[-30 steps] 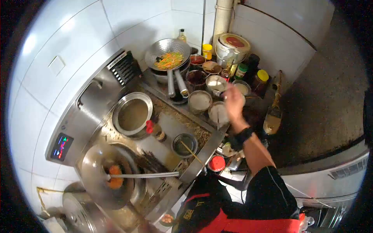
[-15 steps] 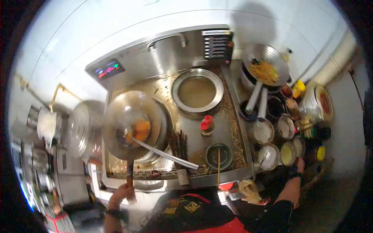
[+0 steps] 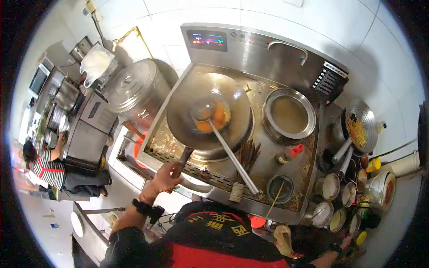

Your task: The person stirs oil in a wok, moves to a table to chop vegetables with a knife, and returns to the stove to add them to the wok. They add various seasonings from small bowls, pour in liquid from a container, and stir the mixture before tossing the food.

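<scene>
My left hand (image 3: 167,177) is wrapped round the handle (image 3: 182,160) of a large wok (image 3: 183,111) on the stove. Orange liquid (image 3: 220,115) lies in the wok, and a ladle (image 3: 230,154) rests in it with its long handle over the front rim. At the lower right, my right hand (image 3: 346,243) is beside the seasoning bowls, near a bowl of pale yellow contents (image 3: 337,219). Its fingers are dark and too small to make out.
A metal basin (image 3: 311,117), a red-capped bottle (image 3: 282,158) and a dark glass bowl (image 3: 289,193) stand on the stovetop. A strainer with food (image 3: 367,134) sits at the right. Left are a lidded pot (image 3: 134,85) and another person (image 3: 48,169).
The view has swung left, bringing the other person into sight. My left hand remains on the wok handle. My right hand remains near the bowls, now lower in view.
</scene>
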A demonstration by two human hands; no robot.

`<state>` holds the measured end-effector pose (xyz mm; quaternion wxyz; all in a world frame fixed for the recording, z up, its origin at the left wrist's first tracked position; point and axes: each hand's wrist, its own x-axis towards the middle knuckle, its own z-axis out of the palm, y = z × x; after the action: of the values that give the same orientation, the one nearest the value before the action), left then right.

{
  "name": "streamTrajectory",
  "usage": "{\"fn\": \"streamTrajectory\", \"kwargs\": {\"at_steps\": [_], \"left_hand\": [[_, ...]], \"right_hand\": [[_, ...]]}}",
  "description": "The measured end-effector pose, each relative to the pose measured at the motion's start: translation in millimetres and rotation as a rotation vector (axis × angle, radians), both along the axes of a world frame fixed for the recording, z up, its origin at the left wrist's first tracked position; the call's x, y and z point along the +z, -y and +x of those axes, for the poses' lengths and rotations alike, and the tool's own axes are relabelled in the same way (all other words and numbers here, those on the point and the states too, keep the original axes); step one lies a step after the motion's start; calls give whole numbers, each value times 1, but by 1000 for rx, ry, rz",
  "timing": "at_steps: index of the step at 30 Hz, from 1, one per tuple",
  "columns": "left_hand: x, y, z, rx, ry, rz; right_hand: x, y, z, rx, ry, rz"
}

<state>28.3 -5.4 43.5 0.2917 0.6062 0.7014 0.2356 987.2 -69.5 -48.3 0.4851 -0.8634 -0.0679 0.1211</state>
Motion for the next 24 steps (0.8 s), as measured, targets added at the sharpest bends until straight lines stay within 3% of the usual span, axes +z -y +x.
{"fn": "streamTrajectory", "kwargs": {"at_steps": [1,2,5,9,10,11,12,13,14,16,17,18,19,20,21,22,23,24], "left_hand": [[-2,3,2,-90,-287,304],[32,0,25,152,49,236],[82,-10,29,182,231,276],[76,-14,29,-42,427,115],[76,-17,37,-161,330,269],[80,-21,43,-265,243,295],[68,-22,51,-278,463,255],[66,-26,57,-287,465,260],[64,-28,63,-409,475,293],[64,-23,74,-539,497,309],[67,-20,79,-512,540,193],[67,-16,80,-483,581,73],[65,-9,76,-486,590,57],[62,-5,73,-405,569,13],[61,-4,70,-324,545,-24],[73,1,60,-223,553,-152],[67,8,48,-226,554,-156],[58,15,33,-114,726,-172]], "right_hand": [[14,2,-10,-10,14,50],[26,5,-20,-15,22,90],[65,23,-65,-1,40,239],[125,11,-179,209,42,284],[134,10,-209,403,324,11],[147,0,-251,579,-122,505],[128,0,-261,583,29,489],[192,-19,-385,503,-147,582],[164,-19,-387,681,78,428],[156,-42,-451,642,-445,494],[135,-46,-479,818,-466,536],[136,-50,-522,793,-743,627],[150,-55,-570,1100,-301,380],[137,-62,-581,1060,-558,216],[151,-64,-623,1461,-13,111],[148,-65,-662,1131,-657,243],[130,-71,-671,1241,-631,143],[116,-76,-678,1350,-601,41]]}}
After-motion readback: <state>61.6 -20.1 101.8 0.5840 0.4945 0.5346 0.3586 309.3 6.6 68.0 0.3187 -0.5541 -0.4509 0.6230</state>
